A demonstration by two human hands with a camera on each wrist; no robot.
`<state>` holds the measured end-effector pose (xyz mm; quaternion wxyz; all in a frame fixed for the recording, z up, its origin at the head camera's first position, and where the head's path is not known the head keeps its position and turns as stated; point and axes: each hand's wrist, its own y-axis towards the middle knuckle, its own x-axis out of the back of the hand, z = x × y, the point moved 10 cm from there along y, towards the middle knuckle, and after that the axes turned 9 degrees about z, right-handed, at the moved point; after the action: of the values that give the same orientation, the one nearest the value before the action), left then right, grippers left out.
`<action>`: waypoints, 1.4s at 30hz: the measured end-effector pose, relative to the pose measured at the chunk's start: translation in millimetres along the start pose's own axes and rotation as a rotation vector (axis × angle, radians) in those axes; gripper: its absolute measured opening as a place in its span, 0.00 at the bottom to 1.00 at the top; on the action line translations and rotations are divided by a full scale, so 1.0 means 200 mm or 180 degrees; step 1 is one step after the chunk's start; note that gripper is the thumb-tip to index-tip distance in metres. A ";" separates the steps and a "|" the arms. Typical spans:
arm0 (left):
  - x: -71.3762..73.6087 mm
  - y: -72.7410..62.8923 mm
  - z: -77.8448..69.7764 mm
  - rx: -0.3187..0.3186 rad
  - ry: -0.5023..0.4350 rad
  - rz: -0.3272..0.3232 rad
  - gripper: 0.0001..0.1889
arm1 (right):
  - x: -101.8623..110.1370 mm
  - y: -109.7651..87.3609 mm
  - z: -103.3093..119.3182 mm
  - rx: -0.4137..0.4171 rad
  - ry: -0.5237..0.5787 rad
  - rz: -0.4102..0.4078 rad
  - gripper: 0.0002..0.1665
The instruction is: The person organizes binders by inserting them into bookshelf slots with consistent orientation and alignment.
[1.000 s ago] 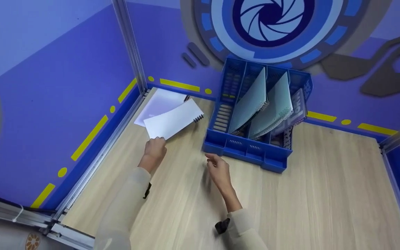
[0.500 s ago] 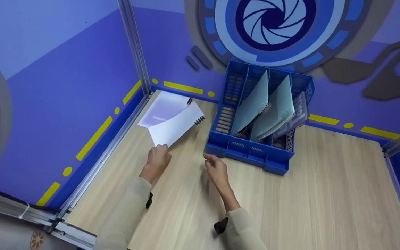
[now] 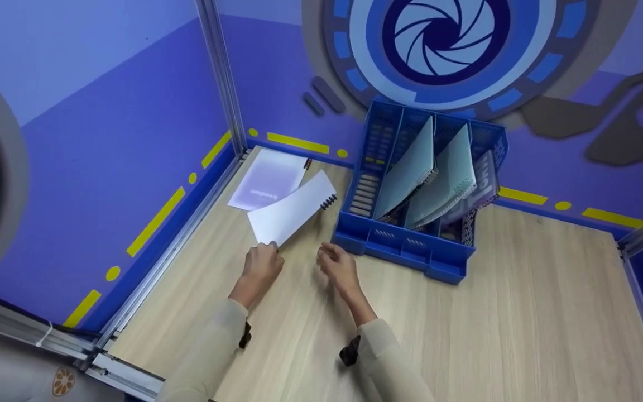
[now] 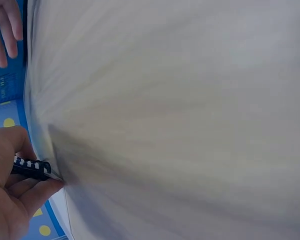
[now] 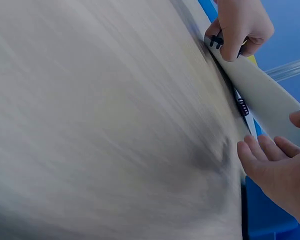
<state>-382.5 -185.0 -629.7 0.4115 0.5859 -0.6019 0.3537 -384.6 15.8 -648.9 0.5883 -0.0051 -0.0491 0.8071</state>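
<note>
My left hand [image 3: 260, 271] pinches the near end of a white-paged spiral notebook [image 3: 291, 209], which is raised at a slant over the table. In the left wrist view, its thumb and fingers close around the black coil binding [image 4: 32, 167]. To the right of the notebook, my right hand [image 3: 340, 271] holds nothing; in the right wrist view its fingers [image 5: 260, 152] extend toward the notebook's edge. A second spiral notebook [image 3: 268, 178], with a pale purple cover, lies flat behind, its near right corner partly covered by the held one.
A blue file organizer [image 3: 391, 248] stands at the back centre right, just beyond my right hand. Several spiral notebooks [image 3: 447, 173] lean in its compartments; its leftmost slot shows only its slatted floor. Decorated panels [image 3: 132, 100] wall the wooden table [image 3: 545, 312] at left and back.
My left hand has drawn the notebook toward me and slightly right, uncovering more of the flat notebook's cover. My right hand has shifted left, closer to the held notebook.
</note>
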 end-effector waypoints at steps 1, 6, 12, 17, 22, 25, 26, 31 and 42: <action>0.00 -0.01 -0.01 0.0000 0.0016 -0.0007 0.05 | -0.01 0.01 0.00 -0.0004 0.0095 0.0045 0.28; -0.02 -0.02 -0.02 0.0125 0.0122 -0.0002 0.05 | -0.07 0.06 0.02 -0.0057 0.0370 0.0204 0.33; -0.05 -0.05 -0.04 0.0290 0.0075 0.0110 0.05 | -0.11 0.09 0.05 -0.0062 0.0365 0.0241 0.35; -0.06 -0.10 -0.12 0.0153 0.0105 0.0039 0.05 | -0.13 0.11 0.10 0.0038 0.0360 0.0258 0.35; -0.08 -0.14 -0.17 0.0090 0.0031 0.0021 0.05 | -0.14 0.13 0.13 0.0129 0.0448 0.0231 0.28; -0.09 -0.17 -0.20 0.0075 0.0019 0.0025 0.05 | -0.12 0.12 0.13 0.0116 0.0297 0.0112 0.22; -0.10 -0.18 -0.21 0.0066 0.0026 0.0030 0.05 | -0.12 0.12 0.12 0.0094 0.0236 0.0071 0.21; -0.10 -0.21 -0.25 -0.0022 0.0115 -0.0012 0.06 | -0.09 0.10 0.09 -0.0033 0.0112 -0.0038 0.20; -0.11 -0.23 -0.32 -0.0249 0.0483 -0.0133 0.07 | -0.07 0.09 0.07 -0.0273 0.0218 -0.0162 0.14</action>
<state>-332.9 -120.6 -626.0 0.4857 0.5533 -0.5701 0.3646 -398.2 -3.2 -637.9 0.6092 -0.0567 -0.0636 0.7884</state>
